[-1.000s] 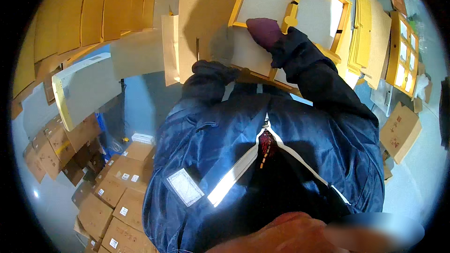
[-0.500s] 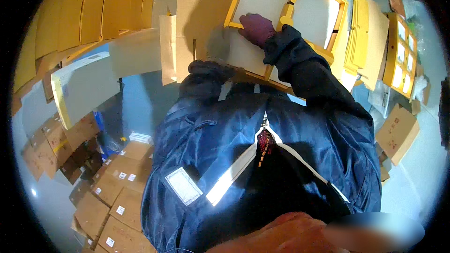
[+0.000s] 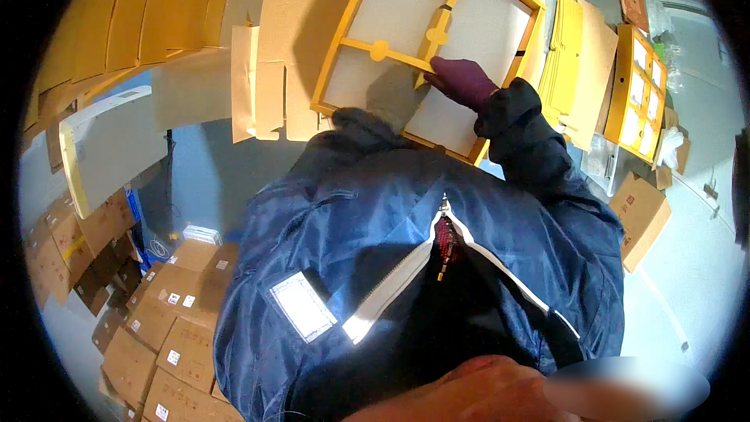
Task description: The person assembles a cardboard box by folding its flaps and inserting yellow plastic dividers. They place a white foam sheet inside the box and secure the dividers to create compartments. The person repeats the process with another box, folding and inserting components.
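A rectangular yellow frame [image 3: 328, 70] lies tilted at the top of the view, with white panels inside it. Yellow divider strips [image 3: 379, 51] with rounded discs cross these panels. My right hand [image 3: 466, 84], in a dark purple glove, has its fingers closed at the spot where the strips meet, pinching the end of the upright strip. The left sleeve [image 3: 363, 129] reaches to the frame's near left corner; that hand's fingers cannot be made out, and a shadow falls on the panel beside it.
Brown cardboard [image 3: 285, 47] lies under and left of the frame. Stacked yellow pieces [image 3: 564, 55] and another yellow frame with white panes [image 3: 637, 94] are on the right. Cardboard boxes [image 3: 187, 352] are piled at lower left; another box [image 3: 644, 219] sits on the floor at right.
The view has shifted, so the surroundings sit further left. My right hand has moved from the cross strip, near the frame's left side, to the junction of the strips.
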Motion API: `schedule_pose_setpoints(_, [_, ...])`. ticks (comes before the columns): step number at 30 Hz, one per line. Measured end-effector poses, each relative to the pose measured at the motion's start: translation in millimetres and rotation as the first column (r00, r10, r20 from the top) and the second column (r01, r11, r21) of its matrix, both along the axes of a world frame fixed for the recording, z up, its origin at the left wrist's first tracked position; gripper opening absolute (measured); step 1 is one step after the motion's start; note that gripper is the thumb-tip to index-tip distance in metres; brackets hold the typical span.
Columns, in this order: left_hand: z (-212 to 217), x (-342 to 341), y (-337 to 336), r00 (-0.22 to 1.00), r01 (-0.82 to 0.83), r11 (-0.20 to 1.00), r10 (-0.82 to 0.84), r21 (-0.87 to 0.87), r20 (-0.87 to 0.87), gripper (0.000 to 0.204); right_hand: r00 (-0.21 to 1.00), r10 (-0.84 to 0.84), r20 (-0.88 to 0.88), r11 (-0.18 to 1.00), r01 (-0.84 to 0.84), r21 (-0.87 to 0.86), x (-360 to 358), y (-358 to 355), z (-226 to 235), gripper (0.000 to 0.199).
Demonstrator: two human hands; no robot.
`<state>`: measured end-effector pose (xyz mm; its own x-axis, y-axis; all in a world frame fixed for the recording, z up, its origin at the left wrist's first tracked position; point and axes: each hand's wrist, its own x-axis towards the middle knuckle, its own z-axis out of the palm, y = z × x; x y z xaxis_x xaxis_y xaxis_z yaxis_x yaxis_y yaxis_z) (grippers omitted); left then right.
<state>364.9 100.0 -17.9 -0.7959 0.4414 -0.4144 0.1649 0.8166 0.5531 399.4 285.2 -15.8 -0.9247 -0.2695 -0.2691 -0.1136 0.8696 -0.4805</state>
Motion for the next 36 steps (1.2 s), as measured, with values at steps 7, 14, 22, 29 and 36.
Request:
schedule_pose_setpoints(7, [-36.2, 11.9, 24.2, 0.990, -0.021, 1.000, 0.018, -0.020, -0.137, 0.028, 0.994, 0.050, -0.097, 0.997, -0.056, -0.055, -7.8, 21.4, -12.1, 0.024])
schedule_pose_setpoints(14, [-39.1, 26.1, 30.5, 0.992, -0.048, 0.999, 0.049, 0.012, -0.119, 0.028, 0.984, 0.017, 0.175, 0.991, 0.006, -0.131, 1.8, 25.4, -16.7, 0.024])
schedule_pose_setpoints(22, [-34.2, 36.9, 22.6, 0.953, 0.009, 0.993, 0.026, 0.116, -0.301, 0.028, 0.806, -0.009, 0.592, 0.844, 0.324, -0.428, -1.1, 28.9, -27.3, 0.022])
schedule_pose_setpoints(29, [-35.4, 41.8, 22.3, 0.955, -0.020, 0.992, 0.056, 0.126, -0.291, 0.028, 0.996, 0.047, 0.073, 0.987, -0.035, -0.154, 9.0, 27.4, -46.2, 0.016])
schedule_pose_setpoints(36, [-37.1, 42.4, 20.6, 0.959, -0.046, 0.987, 0.086, 0.153, -0.271, 0.029, 0.975, 0.050, 0.219, 0.988, -0.017, -0.153, 8.1, 18.3, -44.6, 0.018])
